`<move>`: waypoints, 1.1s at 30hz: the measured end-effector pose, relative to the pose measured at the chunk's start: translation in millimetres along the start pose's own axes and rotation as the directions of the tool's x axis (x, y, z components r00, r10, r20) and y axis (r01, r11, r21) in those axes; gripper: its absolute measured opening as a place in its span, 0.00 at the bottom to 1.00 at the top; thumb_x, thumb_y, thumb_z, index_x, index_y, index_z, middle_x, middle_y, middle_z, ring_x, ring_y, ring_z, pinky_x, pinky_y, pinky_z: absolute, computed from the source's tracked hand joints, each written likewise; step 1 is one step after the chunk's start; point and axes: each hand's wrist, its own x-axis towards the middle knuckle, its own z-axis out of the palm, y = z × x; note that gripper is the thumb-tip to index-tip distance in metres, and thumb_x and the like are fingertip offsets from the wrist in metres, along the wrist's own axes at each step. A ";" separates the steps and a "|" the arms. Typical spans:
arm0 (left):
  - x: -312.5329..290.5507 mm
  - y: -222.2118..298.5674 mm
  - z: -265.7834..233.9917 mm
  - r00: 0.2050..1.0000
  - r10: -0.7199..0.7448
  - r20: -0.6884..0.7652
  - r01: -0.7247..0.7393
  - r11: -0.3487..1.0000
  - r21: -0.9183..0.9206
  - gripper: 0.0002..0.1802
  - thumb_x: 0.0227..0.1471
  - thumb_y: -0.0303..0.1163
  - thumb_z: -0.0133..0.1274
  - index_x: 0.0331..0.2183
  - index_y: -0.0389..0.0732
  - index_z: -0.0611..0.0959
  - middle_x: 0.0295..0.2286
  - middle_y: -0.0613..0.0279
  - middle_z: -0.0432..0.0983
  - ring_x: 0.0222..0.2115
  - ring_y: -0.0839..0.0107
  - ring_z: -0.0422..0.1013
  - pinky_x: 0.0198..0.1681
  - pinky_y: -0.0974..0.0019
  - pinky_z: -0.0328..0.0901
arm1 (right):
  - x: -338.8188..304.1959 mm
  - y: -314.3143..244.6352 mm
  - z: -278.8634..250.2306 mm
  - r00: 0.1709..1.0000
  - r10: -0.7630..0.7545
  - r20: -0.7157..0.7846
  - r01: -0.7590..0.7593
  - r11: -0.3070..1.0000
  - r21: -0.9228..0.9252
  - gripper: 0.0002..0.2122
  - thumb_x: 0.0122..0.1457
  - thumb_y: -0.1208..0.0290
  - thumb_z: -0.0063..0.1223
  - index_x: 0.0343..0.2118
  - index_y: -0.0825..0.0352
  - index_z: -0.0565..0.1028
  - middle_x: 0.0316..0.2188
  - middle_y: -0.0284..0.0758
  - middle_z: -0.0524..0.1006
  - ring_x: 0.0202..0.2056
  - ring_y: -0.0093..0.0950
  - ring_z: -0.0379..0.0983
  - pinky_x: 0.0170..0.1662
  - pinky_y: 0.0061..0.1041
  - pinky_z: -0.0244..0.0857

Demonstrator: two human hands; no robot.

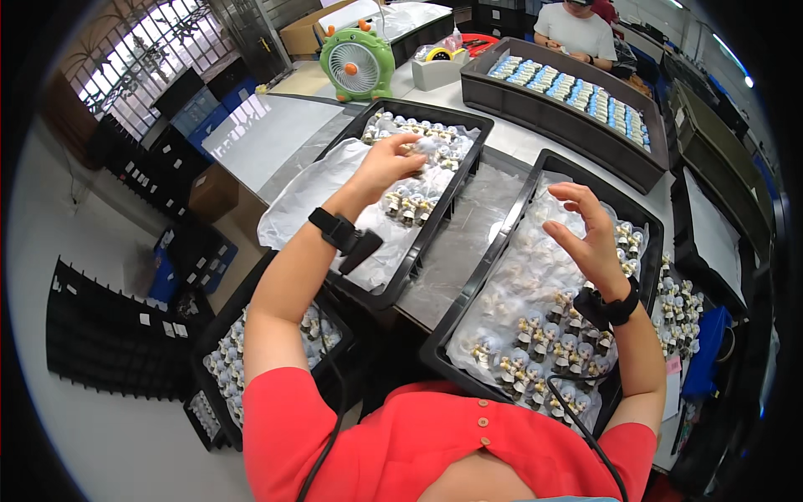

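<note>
My left hand [390, 167] is over the left black tray [401, 280], its fingers curled around a small figurine [427, 145] with pale hair; the fingers partly hide it. Around and below that hand, more such figurines [408, 206] stand in rows on white sheeting [322, 180]. My right hand [587, 230] hovers above the right black tray [458, 322], thumb and fingers spread, with nothing between them. In that tray, translucent film [525, 268] covers many figurines, and uncovered ones [544, 343] stand at the near end.
A brown crate [577, 138] of blue-and-white pieces stands at the back, with a person [577, 33] beyond it. A green fan [358, 65] and a tape dispenser [439, 71] are at the far side. Another figurine tray [226, 368] sits low at left. Cables hang along both my arms.
</note>
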 end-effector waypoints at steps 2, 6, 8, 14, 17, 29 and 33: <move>4.3 -36.0 -35.6 0.988 -0.088 -0.124 0.113 0.970 0.215 0.23 0.45 0.28 0.57 0.45 0.36 0.73 0.30 0.59 0.76 0.28 0.75 0.72 0.32 0.72 0.68 | 2.9 1.7 3.5 1.000 -0.016 0.012 0.016 1.000 0.013 0.17 0.47 0.73 0.60 0.42 0.64 0.73 0.43 0.35 0.73 0.44 0.28 0.69 0.45 0.25 0.61; 10.0 -65.2 -61.0 0.978 -0.081 -0.193 0.198 0.659 0.726 0.20 0.41 0.26 0.58 0.40 0.37 0.76 0.24 0.60 0.76 0.23 0.75 0.72 0.26 0.72 0.67 | 4.1 -0.7 4.5 0.999 -0.022 0.036 0.022 1.000 -0.001 0.16 0.47 0.73 0.59 0.41 0.64 0.73 0.43 0.35 0.73 0.44 0.29 0.69 0.45 0.26 0.62; 15.7 -75.4 -63.8 0.973 -0.151 -0.172 0.227 0.722 0.653 0.17 0.41 0.26 0.58 0.38 0.37 0.76 0.23 0.61 0.75 0.22 0.74 0.71 0.23 0.72 0.66 | 3.6 -0.3 5.2 0.999 -0.023 0.030 0.023 1.000 -0.007 0.16 0.47 0.73 0.59 0.41 0.64 0.73 0.43 0.35 0.73 0.44 0.29 0.69 0.45 0.26 0.62; 23.3 -84.5 -72.5 0.925 -0.351 -0.146 0.377 0.804 0.459 0.17 0.40 0.26 0.57 0.37 0.39 0.77 0.20 0.62 0.73 0.19 0.72 0.70 0.20 0.70 0.65 | 3.5 0.6 1.4 0.999 -0.012 0.039 0.012 1.000 -0.021 0.15 0.47 0.73 0.59 0.40 0.64 0.74 0.43 0.35 0.72 0.44 0.29 0.69 0.44 0.26 0.62; 22.4 -87.6 -77.2 0.910 -0.394 -0.130 0.408 0.795 0.450 0.17 0.43 0.26 0.56 0.39 0.40 0.75 0.21 0.65 0.72 0.19 0.76 0.68 0.21 0.74 0.65 | 4.7 0.1 1.2 0.998 -0.023 0.058 0.024 0.999 -0.022 0.15 0.47 0.73 0.59 0.41 0.64 0.74 0.43 0.35 0.72 0.44 0.29 0.69 0.44 0.25 0.62; 21.7 -84.8 -76.0 0.930 -0.340 -0.139 0.362 0.779 0.512 0.14 0.40 0.25 0.56 0.35 0.38 0.78 0.24 0.58 0.74 0.23 0.67 0.73 0.23 0.66 0.68 | -3.9 19.8 -11.3 0.910 0.166 0.380 -0.111 0.980 -0.164 0.14 0.48 0.72 0.59 0.38 0.68 0.73 0.37 0.37 0.75 0.37 0.30 0.71 0.38 0.26 0.65; 18.4 -60.3 -53.8 0.977 0.121 -0.177 0.058 0.646 0.761 0.18 0.42 0.34 0.56 0.38 0.38 0.79 0.34 0.51 0.76 0.37 0.61 0.72 0.43 0.62 0.65 | -16.3 37.3 -20.0 0.680 0.334 0.653 -0.110 0.927 -0.359 0.18 0.42 0.68 0.62 0.37 0.70 0.72 0.31 0.41 0.76 0.32 0.37 0.74 0.35 0.30 0.67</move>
